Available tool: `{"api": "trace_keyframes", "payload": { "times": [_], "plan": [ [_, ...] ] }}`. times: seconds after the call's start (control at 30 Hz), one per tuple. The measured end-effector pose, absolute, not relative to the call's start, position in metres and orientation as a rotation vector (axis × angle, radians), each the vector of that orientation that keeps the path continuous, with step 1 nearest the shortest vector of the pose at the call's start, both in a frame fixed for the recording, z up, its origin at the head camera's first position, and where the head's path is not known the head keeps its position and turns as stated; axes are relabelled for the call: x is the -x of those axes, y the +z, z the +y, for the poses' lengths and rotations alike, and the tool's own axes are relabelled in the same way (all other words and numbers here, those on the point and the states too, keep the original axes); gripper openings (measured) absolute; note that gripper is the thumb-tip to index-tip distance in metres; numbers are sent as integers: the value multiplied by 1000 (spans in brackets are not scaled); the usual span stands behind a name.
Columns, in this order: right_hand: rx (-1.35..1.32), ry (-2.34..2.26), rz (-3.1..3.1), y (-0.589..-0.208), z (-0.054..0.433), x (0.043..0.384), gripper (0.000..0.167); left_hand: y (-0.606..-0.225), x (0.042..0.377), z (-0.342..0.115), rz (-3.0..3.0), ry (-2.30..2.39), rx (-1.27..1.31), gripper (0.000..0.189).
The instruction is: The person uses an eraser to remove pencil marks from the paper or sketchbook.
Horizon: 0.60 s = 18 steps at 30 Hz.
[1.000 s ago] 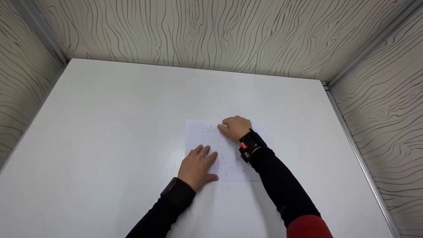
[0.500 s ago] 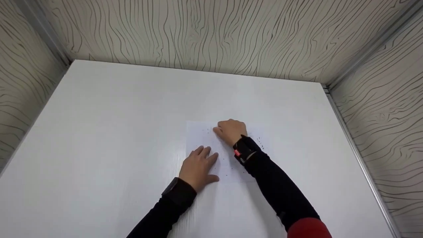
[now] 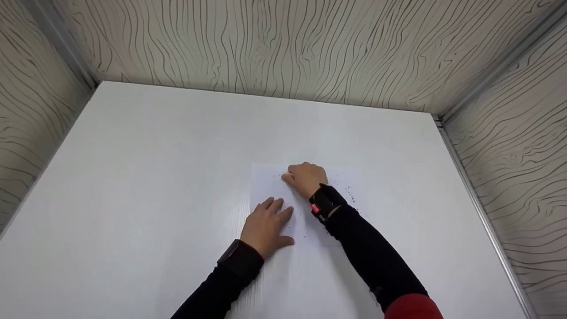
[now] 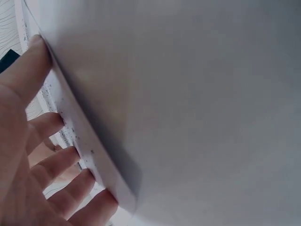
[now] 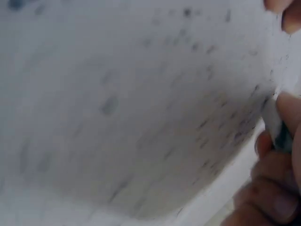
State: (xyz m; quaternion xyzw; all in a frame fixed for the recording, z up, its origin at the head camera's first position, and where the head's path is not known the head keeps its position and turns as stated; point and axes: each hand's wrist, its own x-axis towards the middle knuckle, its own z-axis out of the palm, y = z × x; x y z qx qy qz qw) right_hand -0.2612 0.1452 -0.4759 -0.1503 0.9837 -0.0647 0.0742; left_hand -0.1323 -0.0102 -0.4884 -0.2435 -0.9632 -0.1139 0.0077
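A white sheet of paper [image 3: 267, 186] lies on the white table, dotted with dark crumbs and faint marks. My left hand [image 3: 264, 228] rests on its lower left part, fingers spread. In the left wrist view, the fingertips and thumb [image 4: 29, 70] lie along the paper's edge. Near the sheet's top, my right hand [image 3: 305, 178] pinches an eraser [image 5: 272, 117] between thumb and curled fingers. The eraser's white end touches the paper, and a dark green part shows further back in the grip. From the head view, the hand hides most of it.
The white tabletop [image 3: 168, 155] extends around the sheet on all sides. Wood-patterned panels [image 3: 266, 44] rise behind and at both sides, with grey metal strips [image 3: 491, 221] along the edges. Dark crumbs [image 3: 350, 191] are scattered on the paper's right part.
My right hand has moved left and slightly toward me across the paper's top, still gripping the eraser. Crumbs on the right side have come into view. The left hand stays in place.
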Motion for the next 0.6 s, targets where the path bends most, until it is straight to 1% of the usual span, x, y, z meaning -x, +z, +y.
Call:
{"api": "trace_keyframes", "payload": {
  "times": [0.13,0.23,0.4,0.5,0.6],
  "plan": [
    [279,-171,3043,-474,171,272,34,-488,132,-8,-3024,-374,759,69],
    [242,-173,3067,-472,192,274,34,-489,132,-8,-3036,-377,752,69],
    [166,-232,3088,-465,220,267,41,-488,133,-6,-3039,-379,737,70],
    [170,-261,3073,-463,223,261,41,-489,132,-6,-3051,-382,737,70],
    [258,-300,3005,-464,209,254,38,-488,131,-6,-3054,-384,743,70]
  ]
}}
